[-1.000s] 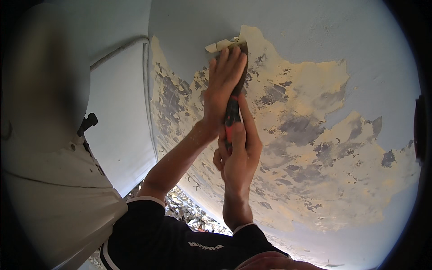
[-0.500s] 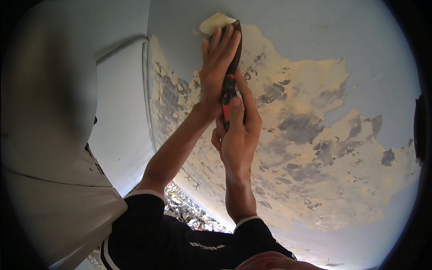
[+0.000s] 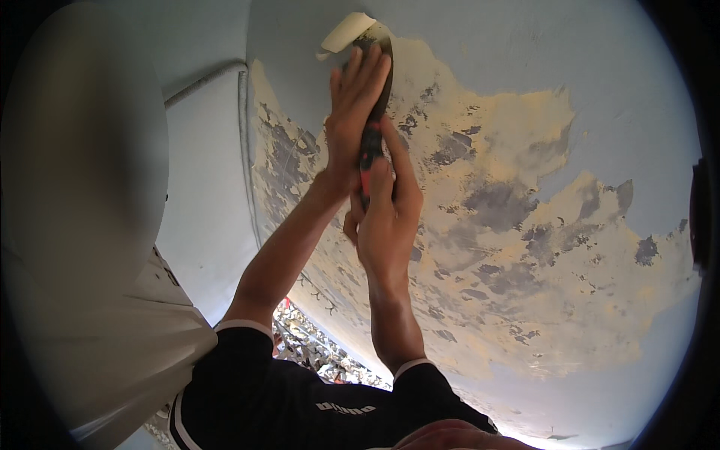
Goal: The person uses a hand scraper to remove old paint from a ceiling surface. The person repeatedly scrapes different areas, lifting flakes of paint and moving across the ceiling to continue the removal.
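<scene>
My right hand point(image 3: 390, 217) is wrapped round the red and black handle of a scraper point(image 3: 372, 142), its thumb along the top. My left hand point(image 3: 348, 124) lies with fingers stretched out flat on the dark blade, pressing it to the wall point(image 3: 495, 45). At the blade's far end, a pale flake of paint point(image 3: 349, 32) curls up from the grey-blue surface. The blade's edge is partly hidden by my left fingers and the flake. To the right and below spreads a large stripped patch point(image 3: 517, 135), cream with grey blotches.
A blurred pale rounded shape point(image 3: 75, 150) fills the left side. A grey cord-like edging point(image 3: 243, 135) runs along a white panel point(image 3: 202, 180) left of my arms. Below, light-coloured rubble point(image 3: 322, 352) shows between the wall and my black shirt.
Both hands and the scraper have shifted slightly left and up in the picture. The paint flake has curled farther off the wall, and more of the pale layer shows beside the blade.
</scene>
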A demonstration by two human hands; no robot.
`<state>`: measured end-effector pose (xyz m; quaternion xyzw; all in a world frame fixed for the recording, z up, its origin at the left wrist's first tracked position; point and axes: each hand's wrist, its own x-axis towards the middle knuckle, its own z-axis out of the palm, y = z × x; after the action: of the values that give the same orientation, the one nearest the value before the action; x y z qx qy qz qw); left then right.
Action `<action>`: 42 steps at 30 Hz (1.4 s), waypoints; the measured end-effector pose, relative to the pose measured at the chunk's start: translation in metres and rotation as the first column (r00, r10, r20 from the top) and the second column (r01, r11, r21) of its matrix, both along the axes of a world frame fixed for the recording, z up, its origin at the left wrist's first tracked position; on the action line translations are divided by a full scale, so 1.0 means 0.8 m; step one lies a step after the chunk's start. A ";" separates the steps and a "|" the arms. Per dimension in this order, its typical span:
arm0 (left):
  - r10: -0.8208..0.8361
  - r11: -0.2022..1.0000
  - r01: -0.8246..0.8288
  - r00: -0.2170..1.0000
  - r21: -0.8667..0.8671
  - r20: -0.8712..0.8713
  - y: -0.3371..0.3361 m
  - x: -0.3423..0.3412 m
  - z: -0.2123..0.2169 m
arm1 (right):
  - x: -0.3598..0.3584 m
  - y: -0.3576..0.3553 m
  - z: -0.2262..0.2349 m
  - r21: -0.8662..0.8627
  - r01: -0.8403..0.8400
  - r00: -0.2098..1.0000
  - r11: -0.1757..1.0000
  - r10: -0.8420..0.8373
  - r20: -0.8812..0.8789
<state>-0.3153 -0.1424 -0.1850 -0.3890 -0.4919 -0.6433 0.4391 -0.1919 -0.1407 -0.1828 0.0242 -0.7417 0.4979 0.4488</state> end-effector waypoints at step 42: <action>-0.142 0.984 0.151 0.985 -0.097 0.096 -0.014 0.043 -0.116 | 0.058 -0.030 -0.086 -0.374 -0.006 0.957 0.927 0.113 0.266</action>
<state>-0.2811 -0.1532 -0.2777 -0.4174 -0.5137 -0.6642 0.3474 -0.1457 -0.1645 -0.2517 -0.1092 -0.6902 0.6401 0.3194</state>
